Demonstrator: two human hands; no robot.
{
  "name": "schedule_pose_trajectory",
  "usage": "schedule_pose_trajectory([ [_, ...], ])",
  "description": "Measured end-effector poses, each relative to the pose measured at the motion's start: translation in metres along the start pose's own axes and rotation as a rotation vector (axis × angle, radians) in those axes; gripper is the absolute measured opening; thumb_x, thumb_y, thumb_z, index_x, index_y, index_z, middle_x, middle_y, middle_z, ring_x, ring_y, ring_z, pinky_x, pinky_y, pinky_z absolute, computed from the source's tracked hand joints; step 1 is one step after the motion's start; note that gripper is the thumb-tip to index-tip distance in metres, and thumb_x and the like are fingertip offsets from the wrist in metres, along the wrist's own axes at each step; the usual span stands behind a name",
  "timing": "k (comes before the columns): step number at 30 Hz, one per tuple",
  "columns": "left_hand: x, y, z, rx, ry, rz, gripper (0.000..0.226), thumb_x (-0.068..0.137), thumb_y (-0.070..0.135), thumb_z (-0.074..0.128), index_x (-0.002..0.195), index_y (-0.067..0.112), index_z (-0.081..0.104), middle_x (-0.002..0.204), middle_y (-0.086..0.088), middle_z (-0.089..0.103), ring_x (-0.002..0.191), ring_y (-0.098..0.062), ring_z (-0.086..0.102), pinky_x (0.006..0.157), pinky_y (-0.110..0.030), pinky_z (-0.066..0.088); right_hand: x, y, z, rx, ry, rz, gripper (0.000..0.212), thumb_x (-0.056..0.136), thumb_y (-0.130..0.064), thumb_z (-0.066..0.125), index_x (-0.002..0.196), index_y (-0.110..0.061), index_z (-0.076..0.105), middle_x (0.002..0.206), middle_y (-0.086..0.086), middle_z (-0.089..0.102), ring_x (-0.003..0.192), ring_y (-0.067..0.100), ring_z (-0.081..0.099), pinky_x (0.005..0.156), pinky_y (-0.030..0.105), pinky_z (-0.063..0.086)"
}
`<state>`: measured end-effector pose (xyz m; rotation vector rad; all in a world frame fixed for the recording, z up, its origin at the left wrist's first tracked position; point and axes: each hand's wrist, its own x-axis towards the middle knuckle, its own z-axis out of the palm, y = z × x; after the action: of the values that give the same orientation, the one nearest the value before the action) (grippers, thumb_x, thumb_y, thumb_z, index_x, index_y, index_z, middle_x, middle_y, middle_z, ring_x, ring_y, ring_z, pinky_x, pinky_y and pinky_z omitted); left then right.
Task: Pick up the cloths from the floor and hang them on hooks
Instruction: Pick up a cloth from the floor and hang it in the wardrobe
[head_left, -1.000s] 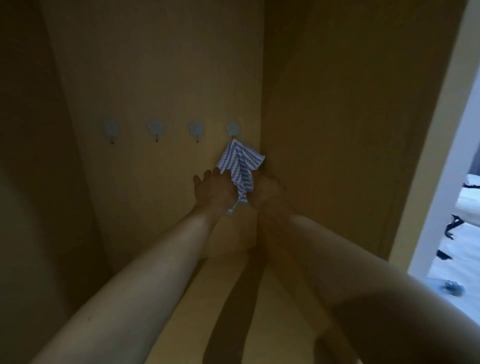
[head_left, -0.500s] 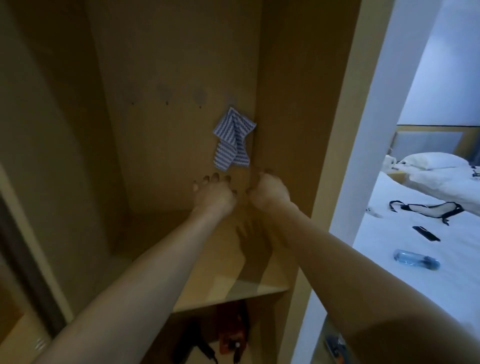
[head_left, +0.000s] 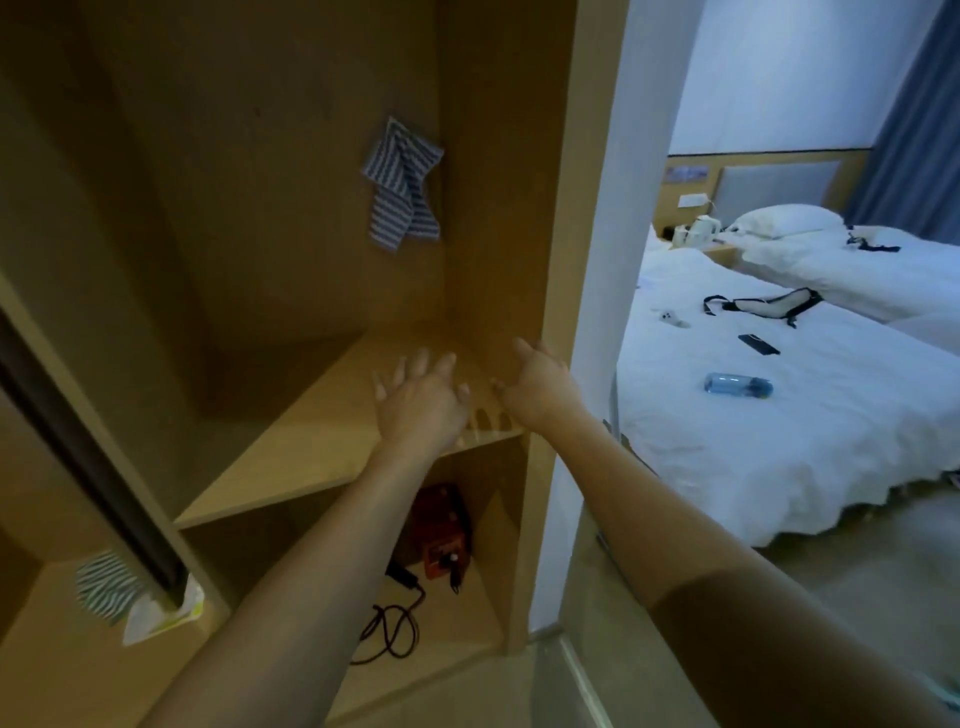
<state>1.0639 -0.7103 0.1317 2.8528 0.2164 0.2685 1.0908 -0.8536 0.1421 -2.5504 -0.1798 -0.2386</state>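
Fingers (head_left: 415, 364) of the left hand (head_left: 421, 405) and of the right hand (head_left: 540, 389) were spread, holding nothing, above the shelf (head_left: 291, 457) front edge. One striped cloth (head_left: 400, 187) hung by the back-right corner; another cloth (head_left: 104, 584) below looked soft, light, best pinched at an edge.

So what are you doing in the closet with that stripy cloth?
A person is tidying cloths off the floor onto hooks. One blue striped cloth hangs high on the wardrobe's back wall, in the right corner. The left hand and right hand are both open and hold nothing, hovering low over the wooden shelf. Another striped cloth lies low at the left beside a white one, not picked up yet.
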Motion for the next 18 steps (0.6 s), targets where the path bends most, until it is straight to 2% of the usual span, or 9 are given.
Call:
schedule_pose_trajectory([
  [6, -0.056, 0.001, 0.018, -0.111, -0.053, 0.097, 0.052, 0.103, 0.046, 0.032, 0.153, 0.035, 0.022, 0.164, -0.001, 0.012, 0.15, -0.026, 0.008, 0.12, -0.055, 0.005, -0.071, 0.018, 0.008, 0.04, 0.041, 0.079, 0.059, 0.092, -0.038, 0.057, 0.146, -0.024, 0.036, 0.147, 0.005, 0.041, 0.13, 0.028, 0.044, 0.102, 0.044, 0.043],
  [14, -0.13, -0.006, 0.032, -0.109, -0.143, 0.244, 0.053, 0.102, 0.046, 0.033, 0.153, 0.033, 0.023, 0.163, 0.0, 0.016, 0.151, -0.025, 0.008, 0.12, -0.056, 0.005, -0.178, 0.022, 0.024, 0.072, 0.1, 0.316, 0.057, 0.092, -0.039, 0.058, 0.145, -0.026, 0.039, 0.143, 0.003, 0.047, 0.131, 0.023, 0.046, 0.107, 0.044, 0.043],
  [18, -0.169, -0.003, 0.054, -0.115, -0.215, 0.358, 0.053, 0.102, 0.047, 0.034, 0.152, 0.033, 0.024, 0.163, -0.001, 0.017, 0.15, -0.025, 0.009, 0.12, -0.055, 0.006, -0.239, 0.031, 0.021, 0.076, 0.143, 0.404, 0.054, 0.09, -0.035, 0.061, 0.14, -0.021, 0.045, 0.137, 0.004, 0.052, 0.126, 0.022, 0.05, 0.103, 0.043, 0.046],
])
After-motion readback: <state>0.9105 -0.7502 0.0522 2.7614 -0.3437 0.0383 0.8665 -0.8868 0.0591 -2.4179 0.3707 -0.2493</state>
